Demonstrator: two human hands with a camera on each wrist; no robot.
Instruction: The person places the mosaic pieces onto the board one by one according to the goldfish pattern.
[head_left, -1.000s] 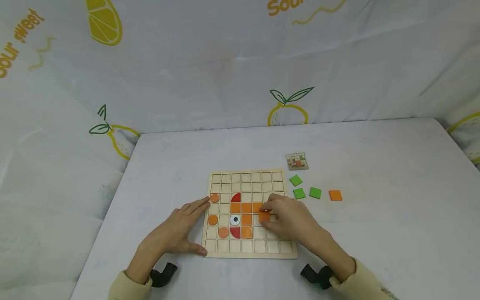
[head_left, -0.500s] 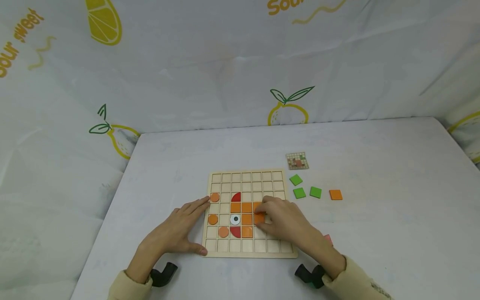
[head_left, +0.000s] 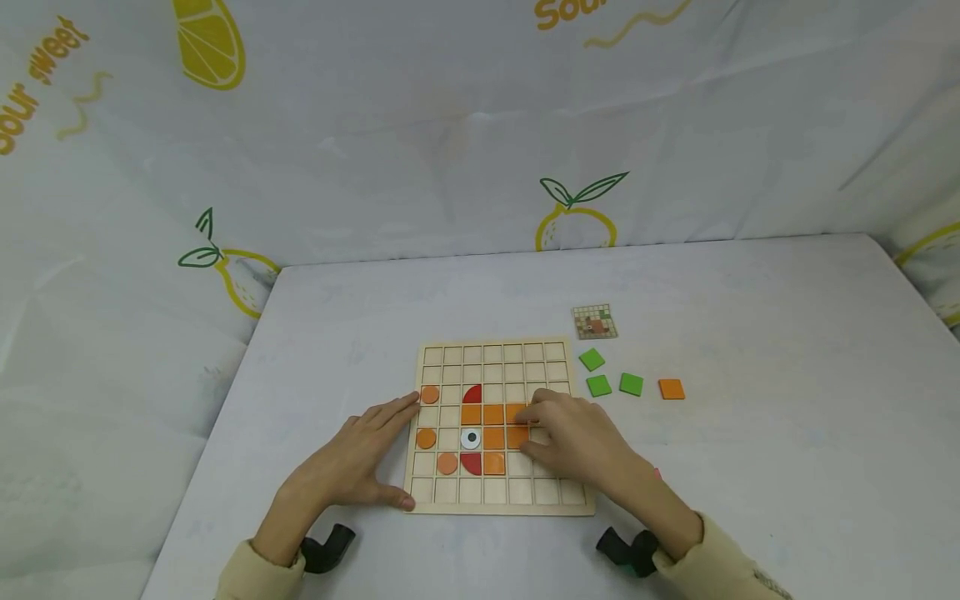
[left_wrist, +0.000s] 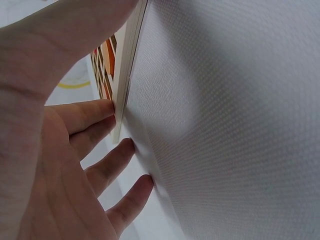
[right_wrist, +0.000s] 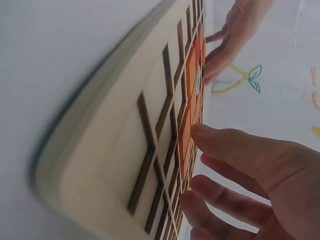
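Observation:
A wooden grid board (head_left: 495, 510) lies on the table. My left hand (head_left: 356, 462) rests along its left edge, thumb at the near corner and fingertips at the side; in the left wrist view its fingers (left_wrist: 122, 157) are spread. Over the right half is my right hand (head_left: 577, 437), thumb and fingers apart around an orange square tile (head_left: 516, 438) that sits in a cell. The thumb tip (right_wrist: 200, 132) is right at the orange tiles in the right wrist view. Other orange squares (head_left: 493, 414), red quarter-circles (head_left: 471, 464), orange discs (head_left: 426, 438) and an eye disc (head_left: 470, 438) occupy cells.
Right of the board lie several green tiles (head_left: 598, 386) and a loose orange tile (head_left: 671, 389). A small pattern card (head_left: 595, 322) is at the board's far right corner. Partly hidden behind the right forearm is a pinkish-red piece (head_left: 657, 472).
The right hand moved an orange tile left into the cell beside the other orange squares; its fingers have since parted from the tile and shifted slightly right. The left hand stayed still.

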